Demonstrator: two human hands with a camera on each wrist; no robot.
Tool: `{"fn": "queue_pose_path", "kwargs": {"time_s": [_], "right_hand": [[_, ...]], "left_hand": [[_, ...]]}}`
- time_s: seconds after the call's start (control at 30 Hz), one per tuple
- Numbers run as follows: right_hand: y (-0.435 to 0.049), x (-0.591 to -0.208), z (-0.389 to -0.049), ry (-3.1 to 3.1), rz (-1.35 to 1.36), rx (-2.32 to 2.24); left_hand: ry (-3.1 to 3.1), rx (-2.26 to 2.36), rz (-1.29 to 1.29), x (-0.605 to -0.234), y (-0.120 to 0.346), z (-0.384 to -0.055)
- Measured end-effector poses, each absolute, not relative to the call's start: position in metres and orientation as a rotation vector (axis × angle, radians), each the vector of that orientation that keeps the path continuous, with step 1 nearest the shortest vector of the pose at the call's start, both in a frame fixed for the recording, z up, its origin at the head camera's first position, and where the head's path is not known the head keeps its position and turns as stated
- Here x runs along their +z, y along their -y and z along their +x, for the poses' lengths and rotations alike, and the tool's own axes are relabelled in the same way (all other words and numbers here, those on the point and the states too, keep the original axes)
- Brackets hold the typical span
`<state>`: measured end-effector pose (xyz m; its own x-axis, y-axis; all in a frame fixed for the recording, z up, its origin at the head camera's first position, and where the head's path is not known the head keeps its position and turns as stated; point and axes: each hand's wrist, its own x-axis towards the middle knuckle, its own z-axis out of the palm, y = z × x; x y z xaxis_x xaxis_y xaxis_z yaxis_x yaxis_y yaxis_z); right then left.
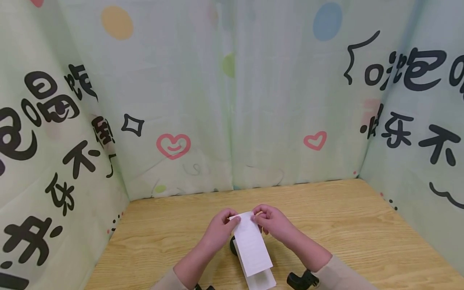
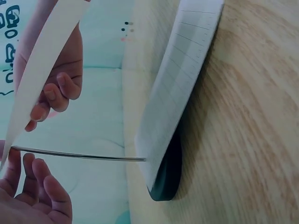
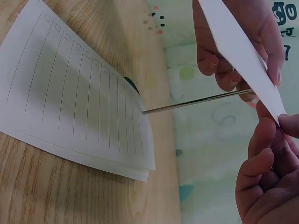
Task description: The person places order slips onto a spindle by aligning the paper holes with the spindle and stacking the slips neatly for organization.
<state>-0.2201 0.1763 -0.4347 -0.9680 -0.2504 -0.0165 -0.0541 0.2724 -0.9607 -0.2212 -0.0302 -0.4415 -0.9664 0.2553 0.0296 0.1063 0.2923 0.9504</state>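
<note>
Both hands grip the far end of a narrow white paper sheet [image 1: 251, 245]. My left hand [image 1: 219, 229] pinches its left corner and my right hand [image 1: 273, 223] its right corner, thumbs on top. Below the sheet stands a thin metal spike [image 2: 84, 155] on a dark round base [image 2: 169, 179], a paper spike holder. Several lined sheets with small boxes [image 3: 70, 84] lie pierced on it, low at the base. The spike's upper end meets the underside of the held sheet near the fingers; whether it passes through cannot be made out.
A wood-grain table [image 1: 163, 229] extends around the hands. Pale green curtains [image 1: 268, 100] with printed hearts, dots and black characters enclose its back and sides. A black wrist device [image 1: 302, 280] shows by the right sleeve.
</note>
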Motion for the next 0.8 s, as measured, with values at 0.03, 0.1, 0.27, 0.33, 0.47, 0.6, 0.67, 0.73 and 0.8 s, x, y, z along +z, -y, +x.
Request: {"fn": "queue_pose_path", "kwargs": {"time_s": [0.03,0.1,0.27,0.33,0.47,0.6,0.67,0.73,0.8], "right_hand": [[-0.1763,-0.4346,-0.2201,-2.366,-0.29,-1.782],[-0.1763,-0.4349,-0.2198,-2.364,-0.297,-1.79],[-0.176,-0.4367,-0.2198,-2.371,-0.299,-1.797],[-0.1753,-0.4372,-0.2201,-2.373,-0.292,-1.792],[-0.1738,-0.4377,-0.22,-2.378,-0.275,-1.777],[-0.1729,-0.4373,-0.2185,-2.387,-0.273,-1.774],[-0.1728,-0.4371,-0.2183,-2.388,-0.27,-1.774],[-0.173,-0.437,-0.2181,-2.392,-0.274,-1.771],[-0.1733,-0.437,-0.2185,-2.391,-0.268,-1.764]], "left_hand": [[-2.41,1.775,0.337,-0.442,0.0303,-0.2208],[-2.394,1.796,0.332,-0.4436,0.0305,-0.2201],[-2.391,1.83,0.334,-0.4451,0.0303,-0.2186],[-2.397,1.837,0.33,-0.4439,0.0299,-0.2178],[-2.402,1.851,0.316,-0.4414,0.0293,-0.2161],[-2.404,1.847,0.302,-0.4422,0.0291,-0.2157],[-2.405,1.84,0.293,-0.4431,0.0291,-0.2162],[-2.409,1.831,0.29,-0.4443,0.0292,-0.217],[-2.414,1.819,0.291,-0.4445,0.0295,-0.2173]]}}
